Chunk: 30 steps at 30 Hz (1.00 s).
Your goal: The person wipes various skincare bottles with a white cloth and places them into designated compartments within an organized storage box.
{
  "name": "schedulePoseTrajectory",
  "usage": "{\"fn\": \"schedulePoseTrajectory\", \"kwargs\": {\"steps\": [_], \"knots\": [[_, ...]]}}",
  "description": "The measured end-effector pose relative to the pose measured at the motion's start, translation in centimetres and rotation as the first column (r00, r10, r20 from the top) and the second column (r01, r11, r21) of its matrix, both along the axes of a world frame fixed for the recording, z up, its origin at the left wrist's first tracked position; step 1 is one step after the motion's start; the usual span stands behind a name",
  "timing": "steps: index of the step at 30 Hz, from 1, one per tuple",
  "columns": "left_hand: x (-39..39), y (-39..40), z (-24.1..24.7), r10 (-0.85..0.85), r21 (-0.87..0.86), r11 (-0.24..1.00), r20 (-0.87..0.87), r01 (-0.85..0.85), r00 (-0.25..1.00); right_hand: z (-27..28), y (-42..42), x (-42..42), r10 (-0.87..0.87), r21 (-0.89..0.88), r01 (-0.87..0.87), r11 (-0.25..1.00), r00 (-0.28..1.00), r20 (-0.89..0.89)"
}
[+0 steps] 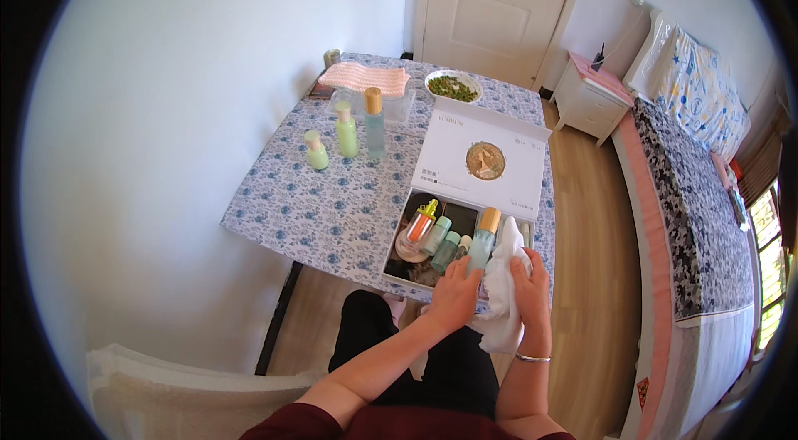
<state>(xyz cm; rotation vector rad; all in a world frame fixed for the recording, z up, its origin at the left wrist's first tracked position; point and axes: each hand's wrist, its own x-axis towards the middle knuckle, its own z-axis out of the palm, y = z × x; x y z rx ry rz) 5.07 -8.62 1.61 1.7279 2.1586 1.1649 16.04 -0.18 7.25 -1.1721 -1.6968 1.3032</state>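
Note:
My left hand (pixel 455 293) grips the lower end of a pale blue bottle with a gold cap (pixel 482 243), tilted over an open white cardboard box (pixel 395 275). A white cloth (pixel 502 290) is bunched in my right hand (pixel 531 284), right beside that bottle. In the box lie a pump bottle with orange contents and a yellow-green top (pixel 424 221), small teal bottles (pixel 445 251) and other cosmetics. The raised lid (pixel 449 153) bears writing and a round gold picture. My hands hide the box's near right part.
Two light green bottles (pixel 346 131) and a tall blue gold-capped bottle (pixel 374 131) stand on the flowered tablecloth (pixel 268 209). Behind them, a pink knitted cloth (pixel 365 78) lies over a clear tray (pixel 399 109). A bowl of green food (pixel 454 87) is at the back.

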Motion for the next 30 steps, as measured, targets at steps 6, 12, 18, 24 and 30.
{"fn": "schedulePoseTrajectory", "kwargs": {"steps": [6,12,18,24,30], "knots": [[-2.4,-0.2,-0.1,-0.111,0.087,0.990,-0.001,0.111,0.994,0.5,0.7,-3.1,0.142,-0.098,-0.155,0.983,0.982,-0.123],[-10.5,0.5,2.4,0.057,0.266,0.960,0.106,-0.084,0.993,0.8,2.5,-7.8,0.222,-0.198,-0.283,0.938,0.933,-0.282],[-21.1,4.9,2.8,0.429,0.289,0.833,0.202,-0.473,0.880,1.3,5.0,-13.7,0.248,-0.228,-0.336,0.914,0.907,-0.341],[-28.5,11.0,0.4,0.535,0.221,0.758,0.327,-0.614,0.779,1.7,6.5,-17.9,0.271,-0.321,-0.419,0.849,0.868,-0.415],[-30.8,15.7,-3.5,0.507,0.234,0.739,0.425,-0.632,0.750,1.5,7.8,-19.0,0.252,-0.392,-0.448,0.804,0.853,-0.457]]}}
